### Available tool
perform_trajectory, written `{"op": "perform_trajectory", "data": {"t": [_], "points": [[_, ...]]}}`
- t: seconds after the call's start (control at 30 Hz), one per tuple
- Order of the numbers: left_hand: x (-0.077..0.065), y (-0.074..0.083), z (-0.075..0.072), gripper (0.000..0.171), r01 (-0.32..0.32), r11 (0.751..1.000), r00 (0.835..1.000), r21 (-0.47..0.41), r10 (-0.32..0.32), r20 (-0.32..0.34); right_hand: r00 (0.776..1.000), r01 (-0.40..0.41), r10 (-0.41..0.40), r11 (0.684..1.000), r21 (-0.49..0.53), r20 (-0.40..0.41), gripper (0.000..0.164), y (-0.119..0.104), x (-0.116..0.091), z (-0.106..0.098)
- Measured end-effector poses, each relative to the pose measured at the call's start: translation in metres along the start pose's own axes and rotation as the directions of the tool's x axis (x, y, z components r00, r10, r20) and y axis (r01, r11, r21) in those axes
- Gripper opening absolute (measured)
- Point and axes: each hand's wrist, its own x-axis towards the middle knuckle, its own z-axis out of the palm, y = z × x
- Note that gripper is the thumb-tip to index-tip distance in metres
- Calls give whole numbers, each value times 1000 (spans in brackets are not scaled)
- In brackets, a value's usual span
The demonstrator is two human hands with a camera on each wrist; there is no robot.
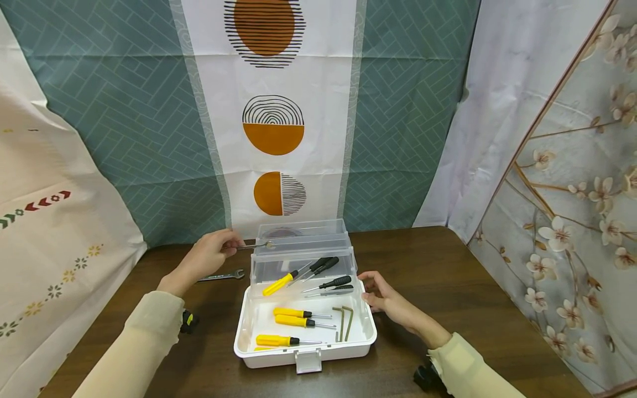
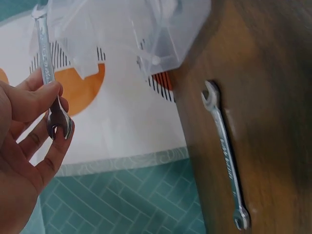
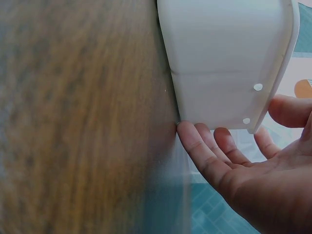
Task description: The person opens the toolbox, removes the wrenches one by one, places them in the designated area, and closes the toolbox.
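Note:
My left hand [image 1: 213,251] is raised beside the lid at the back left and pinches a double open-ended wrench [image 2: 47,63] between thumb and fingers. A second wrench [image 2: 225,156] lies on the table below that hand. The white toolbox [image 1: 271,362] stands with its clear lid [image 1: 303,243] swung up and back. Inside the box are yellow-handled screwdrivers [image 1: 288,313] and bronze-coloured hex keys [image 1: 349,323]. At the box's back right corner, my right hand [image 1: 390,304] holds on, its thumb [image 3: 290,111] by the rim and its fingers [image 3: 197,141] behind the back wall.
Black-handled screwdrivers [image 1: 335,282] and a yellow screwdriver [image 1: 280,284] lie toward the back, seen through the clear plastic. The white latch [image 1: 308,362] hangs down at the front. A patterned cloth [image 1: 288,160] hangs behind the dark wooden table [image 1: 423,265].

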Motion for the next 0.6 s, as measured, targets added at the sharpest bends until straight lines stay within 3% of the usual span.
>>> {"op": "perform_trajectory", "data": {"t": [0.6], "points": [[-21,-19,-2,20,44,999,999,-15,-44,-21,1000,-10,10,1000,1,-3,46,-1,0,1]]}}
